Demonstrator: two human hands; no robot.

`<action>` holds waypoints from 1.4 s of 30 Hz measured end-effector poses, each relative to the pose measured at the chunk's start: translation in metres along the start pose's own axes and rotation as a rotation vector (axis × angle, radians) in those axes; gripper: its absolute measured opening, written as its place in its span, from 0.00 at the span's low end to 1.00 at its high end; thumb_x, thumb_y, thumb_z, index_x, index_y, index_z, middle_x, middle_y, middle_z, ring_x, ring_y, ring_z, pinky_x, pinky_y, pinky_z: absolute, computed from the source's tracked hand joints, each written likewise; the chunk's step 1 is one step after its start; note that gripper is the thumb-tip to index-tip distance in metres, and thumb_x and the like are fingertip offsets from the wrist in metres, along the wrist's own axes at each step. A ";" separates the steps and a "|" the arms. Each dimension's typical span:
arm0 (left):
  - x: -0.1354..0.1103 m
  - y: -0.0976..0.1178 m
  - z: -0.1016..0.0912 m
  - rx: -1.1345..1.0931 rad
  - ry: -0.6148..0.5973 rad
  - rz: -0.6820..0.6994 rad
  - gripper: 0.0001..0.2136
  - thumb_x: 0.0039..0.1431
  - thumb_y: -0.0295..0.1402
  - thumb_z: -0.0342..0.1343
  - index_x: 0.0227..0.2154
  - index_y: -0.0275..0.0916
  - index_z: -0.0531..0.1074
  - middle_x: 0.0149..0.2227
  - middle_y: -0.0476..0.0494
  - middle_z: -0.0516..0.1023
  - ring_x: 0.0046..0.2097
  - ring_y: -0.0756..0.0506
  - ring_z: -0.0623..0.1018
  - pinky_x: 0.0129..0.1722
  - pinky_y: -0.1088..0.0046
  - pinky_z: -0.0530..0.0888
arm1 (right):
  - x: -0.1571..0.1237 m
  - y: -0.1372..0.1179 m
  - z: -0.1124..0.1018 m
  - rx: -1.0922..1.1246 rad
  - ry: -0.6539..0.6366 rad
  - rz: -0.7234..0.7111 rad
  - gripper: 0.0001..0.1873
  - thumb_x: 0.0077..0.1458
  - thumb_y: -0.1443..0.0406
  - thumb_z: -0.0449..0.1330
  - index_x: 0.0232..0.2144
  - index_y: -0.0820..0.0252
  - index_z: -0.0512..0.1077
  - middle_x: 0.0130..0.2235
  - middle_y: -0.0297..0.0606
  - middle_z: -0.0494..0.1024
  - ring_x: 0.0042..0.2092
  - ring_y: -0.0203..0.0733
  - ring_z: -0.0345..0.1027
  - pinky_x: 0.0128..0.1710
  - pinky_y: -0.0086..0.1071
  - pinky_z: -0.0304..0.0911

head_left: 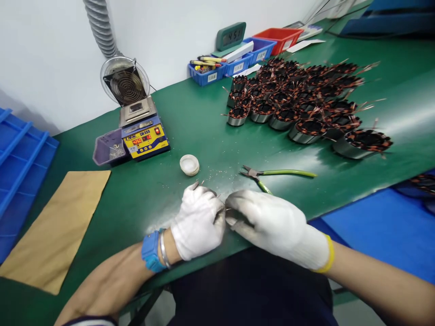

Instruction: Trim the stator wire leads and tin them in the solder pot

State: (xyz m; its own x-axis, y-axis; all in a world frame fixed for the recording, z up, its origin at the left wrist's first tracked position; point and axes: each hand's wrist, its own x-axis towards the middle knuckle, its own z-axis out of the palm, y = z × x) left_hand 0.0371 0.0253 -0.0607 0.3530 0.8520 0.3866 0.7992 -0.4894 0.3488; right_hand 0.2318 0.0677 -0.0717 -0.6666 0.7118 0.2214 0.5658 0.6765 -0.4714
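Both my hands wear white gloves and meet at the near edge of the green table [204, 122]. My left hand [199, 222] is curled closed around a small dark metal part [227, 212], most of it hidden by the gloves; thin wire ends stick up above the knuckles. My right hand [272, 222] is closed in a pinch against the same part from the right. Green-handled cutters [272, 174] lie on the table just beyond my right hand, untouched. A small white round lid [189, 164] sits beyond my left hand.
Several copper-wound stators [306, 104] crowd the far right. A yellow and blue soldering station [144, 136] with a fan and a purple tray [108, 147] stands at the left. Blue bins [234, 63], a red bin [280, 38], a clock [231, 36], a brown mat [57, 226], a blue crate [18, 158].
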 end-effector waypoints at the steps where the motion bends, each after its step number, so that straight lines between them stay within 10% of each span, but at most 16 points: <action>1: 0.000 0.000 0.000 0.005 -0.001 -0.001 0.05 0.59 0.27 0.53 0.29 0.40 0.71 0.31 0.45 0.77 0.42 0.42 0.77 0.59 0.53 0.69 | -0.003 0.001 0.002 -0.100 0.045 -0.113 0.12 0.58 0.66 0.55 0.41 0.59 0.76 0.40 0.47 0.82 0.36 0.47 0.75 0.36 0.37 0.68; 3: 0.001 0.000 0.000 0.017 -0.006 -0.004 0.05 0.59 0.27 0.53 0.28 0.40 0.71 0.32 0.45 0.77 0.42 0.42 0.77 0.59 0.53 0.69 | -0.004 0.000 0.006 -0.109 0.051 -0.163 0.13 0.61 0.66 0.51 0.40 0.61 0.76 0.38 0.49 0.81 0.35 0.48 0.75 0.35 0.39 0.68; 9: 0.001 0.001 -0.002 0.016 0.005 0.006 0.05 0.59 0.27 0.54 0.28 0.40 0.72 0.31 0.45 0.77 0.42 0.42 0.77 0.59 0.53 0.69 | 0.006 -0.010 0.005 0.578 -0.254 0.385 0.12 0.61 0.63 0.49 0.30 0.59 0.69 0.22 0.33 0.73 0.22 0.38 0.68 0.24 0.31 0.64; 16: 0.000 0.000 -0.001 0.007 0.003 0.023 0.05 0.58 0.27 0.53 0.28 0.40 0.71 0.31 0.46 0.77 0.41 0.43 0.77 0.59 0.54 0.69 | 0.000 0.006 0.001 0.010 0.006 -0.192 0.13 0.62 0.65 0.51 0.40 0.60 0.76 0.41 0.50 0.82 0.40 0.51 0.76 0.41 0.44 0.69; 22: -0.001 0.000 -0.001 -0.001 0.007 0.033 0.05 0.58 0.27 0.53 0.27 0.39 0.71 0.30 0.46 0.77 0.41 0.43 0.77 0.59 0.53 0.68 | 0.005 -0.007 0.006 0.587 -0.265 0.366 0.11 0.62 0.63 0.50 0.29 0.58 0.68 0.24 0.36 0.76 0.23 0.38 0.69 0.24 0.31 0.65; 28: 0.000 0.000 0.000 0.009 0.010 0.041 0.06 0.58 0.27 0.53 0.27 0.39 0.71 0.30 0.45 0.77 0.41 0.43 0.77 0.59 0.54 0.69 | -0.003 0.010 -0.002 -0.131 0.041 -0.344 0.12 0.61 0.68 0.53 0.42 0.60 0.76 0.42 0.49 0.82 0.41 0.49 0.76 0.42 0.41 0.69; 35: 0.000 0.002 -0.003 -0.002 -0.022 0.037 0.06 0.58 0.27 0.53 0.26 0.39 0.71 0.30 0.45 0.77 0.41 0.42 0.78 0.58 0.53 0.69 | 0.006 -0.005 -0.002 0.579 -0.372 0.326 0.13 0.64 0.62 0.47 0.31 0.58 0.68 0.23 0.35 0.74 0.23 0.38 0.68 0.24 0.30 0.64; 42: 0.000 0.002 -0.001 0.000 0.007 0.052 0.05 0.58 0.27 0.53 0.27 0.39 0.71 0.30 0.45 0.77 0.40 0.43 0.77 0.59 0.54 0.69 | 0.000 0.008 -0.004 -0.102 -0.058 -0.288 0.13 0.60 0.68 0.52 0.40 0.61 0.76 0.39 0.49 0.81 0.38 0.47 0.74 0.41 0.40 0.67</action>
State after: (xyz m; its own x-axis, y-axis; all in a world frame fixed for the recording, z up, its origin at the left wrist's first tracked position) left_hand 0.0381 0.0240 -0.0587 0.3904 0.8241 0.4104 0.7798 -0.5330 0.3283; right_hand 0.2380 0.0736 -0.0723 -0.8315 0.4780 0.2830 0.3936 0.8665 -0.3072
